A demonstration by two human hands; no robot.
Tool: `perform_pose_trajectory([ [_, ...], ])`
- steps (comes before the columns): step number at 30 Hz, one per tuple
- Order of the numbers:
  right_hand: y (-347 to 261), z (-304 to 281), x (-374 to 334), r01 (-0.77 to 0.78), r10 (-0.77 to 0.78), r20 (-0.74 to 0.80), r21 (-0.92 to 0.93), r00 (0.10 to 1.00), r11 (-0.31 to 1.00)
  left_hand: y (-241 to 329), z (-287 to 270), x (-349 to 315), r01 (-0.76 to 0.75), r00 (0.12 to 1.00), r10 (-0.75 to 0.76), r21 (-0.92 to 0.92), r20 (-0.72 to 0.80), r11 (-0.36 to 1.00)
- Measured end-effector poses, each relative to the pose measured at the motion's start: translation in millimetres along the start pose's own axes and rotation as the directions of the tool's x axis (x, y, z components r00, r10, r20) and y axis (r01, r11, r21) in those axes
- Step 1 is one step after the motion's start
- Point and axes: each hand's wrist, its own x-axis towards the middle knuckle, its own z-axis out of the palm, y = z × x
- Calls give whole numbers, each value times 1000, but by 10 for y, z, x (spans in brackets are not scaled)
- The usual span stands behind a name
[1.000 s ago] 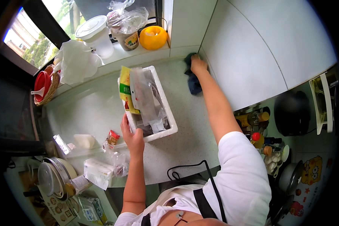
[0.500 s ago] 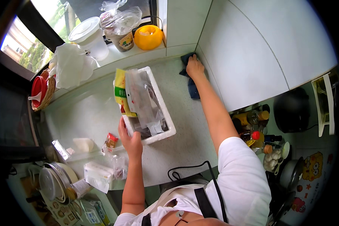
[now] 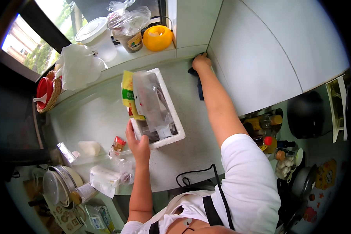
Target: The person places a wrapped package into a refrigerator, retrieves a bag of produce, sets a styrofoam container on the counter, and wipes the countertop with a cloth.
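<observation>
My left hand (image 3: 140, 149) grips the near left corner of a white foam box (image 3: 170, 104), thumb over the rim and fingers along the outer side. In the box lie clear plastic bags (image 3: 149, 99), and a yellow and green packet (image 3: 128, 91) sticks out over its left side. My right arm reaches to the far right corner of the counter. There my right hand (image 3: 202, 62) presses a dark blue cloth (image 3: 200, 90) down where the counter meets the tiled wall. The fingers are partly hidden, and much of the cloth is covered by hand and forearm.
A lidded white tub (image 3: 99, 41), a bagged cup (image 3: 132, 41) and an orange pot (image 3: 157, 38) line the window sill. At the counter's near left are a red snack packet (image 3: 118, 143) and a tissue pack (image 3: 105, 180). Bottles (image 3: 267, 121) stand at the right.
My right hand has pushed slightly farther into the corner with the cloth, which shows less now. My left hand stays on the foam box. The whole view has shifted a little.
</observation>
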Motion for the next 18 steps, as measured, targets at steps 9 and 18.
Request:
perform_pose_trajectory([
  [9,270,441,-620,290,-296,-83,-81,951,954,25,37,-3,-39,999,40,26,-31,999],
  [18,246,447,-61,230,-233,-126,-35,964,973,29,-4,3,-18,1000,18,16,-10,1000],
])
